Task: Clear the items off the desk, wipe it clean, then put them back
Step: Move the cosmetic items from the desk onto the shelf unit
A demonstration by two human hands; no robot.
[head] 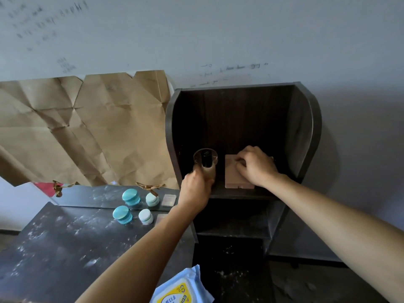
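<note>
Crumpled brown paper (87, 127) covers the wall behind the desk (54, 248), whose dark top is speckled with pale dust, so the wiping looks not yet done and the job appears to be at the clearing stage. Toward the back of the desk a teal jar (122, 214) and a smaller white jar (145, 216) stand just beside each other, doubled in the mirror (98, 194) leaning behind them. At the bottom edge lies a pack of wet wipes (181, 287), unopened as far as can be seen. The left hand (194, 189) is wrapped round the lower part of a clear bottle with a black cap (206, 164), held upright at the front left of the top compartment of the dark shelf unit (306, 127). Beside it, the right hand (255, 165) lies on a pinkish box (234, 176) resting on the same compartment's floor, fingers curled over its top edge. Whether these two are being lifted out or set down cannot be told. The next move probably calls for settling both somewhere off the desk, then taking away the jars before a wipe is pulled.
</note>
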